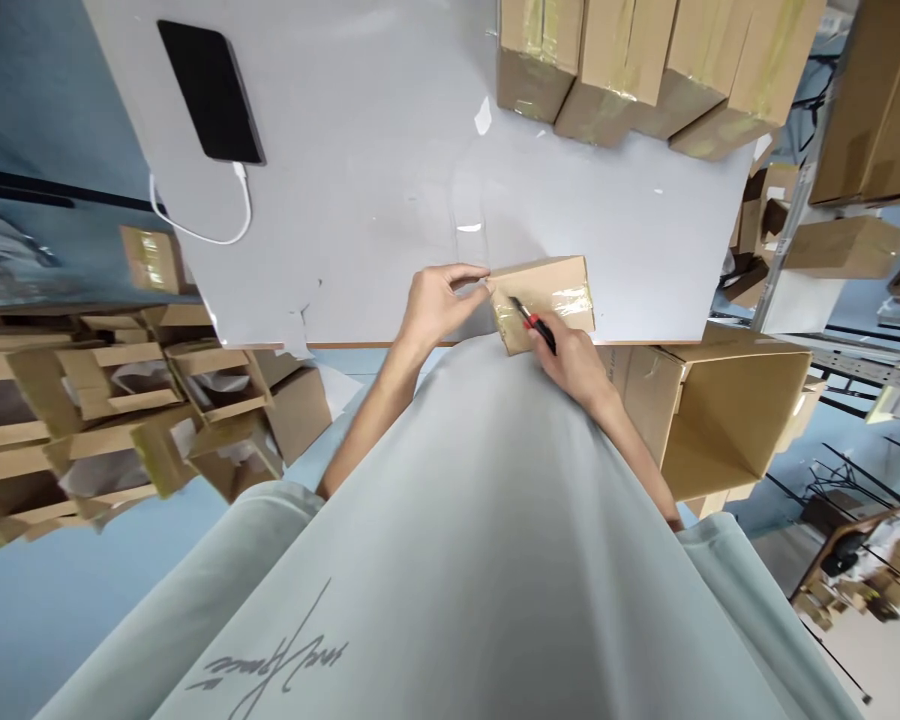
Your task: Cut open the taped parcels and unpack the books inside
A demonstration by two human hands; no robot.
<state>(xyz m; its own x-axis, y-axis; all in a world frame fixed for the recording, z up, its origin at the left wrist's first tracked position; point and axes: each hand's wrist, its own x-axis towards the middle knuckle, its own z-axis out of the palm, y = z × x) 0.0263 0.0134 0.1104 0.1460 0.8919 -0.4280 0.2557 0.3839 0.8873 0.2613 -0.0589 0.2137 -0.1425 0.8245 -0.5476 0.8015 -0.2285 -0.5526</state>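
Note:
A small cardboard box [544, 278] with clear tape across it lies at the front edge of the white table, close against my shirt. My right hand [574, 362] is closed round a red and black utility knife [538, 326], its blade end resting at or just above the box's taped face. At the box's left end is my left hand [442, 302], thumb and fingertips at the corner. Whether those fingertips pinch the cardboard or some tape, I cannot make out.
Several taped boxes [619, 65] stand at the table's back right. A black phone [210, 92] with a white cable [249, 205] lies at the back left. Open cartons [127, 380] are stacked on the floor at left, and a large open carton [727, 410] sits below the right edge.

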